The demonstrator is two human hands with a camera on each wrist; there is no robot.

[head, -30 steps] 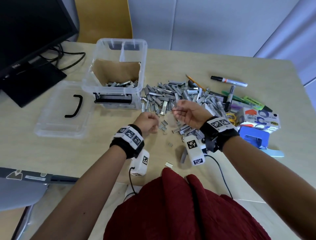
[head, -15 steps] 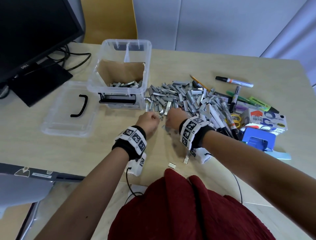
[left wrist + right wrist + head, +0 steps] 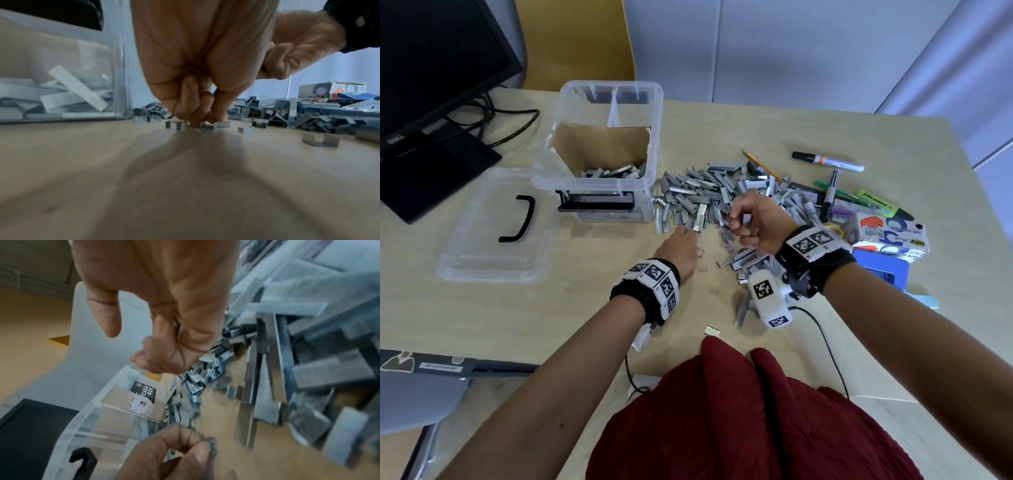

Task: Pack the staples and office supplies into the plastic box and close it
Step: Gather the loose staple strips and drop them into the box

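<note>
A clear plastic box stands open at the back left, lined with cardboard and holding several staple strips. A big pile of grey staples spreads to its right. My left hand is down on the table before the pile, fingertips pinched among small loose staple pieces. My right hand hovers over the pile's near edge, fingers curled round a few staples. In the right wrist view a bit of metal shows inside the curled right hand.
The box's lid with a black handle lies flat left of the box. A monitor and cables fill the far left. Markers, a highlighter, a tape carton and a blue hole punch lie right of the pile.
The right hand swung in beside the left hand, then drew back to the right over the pile's near edge. The left hand stayed low at the loose staples.
</note>
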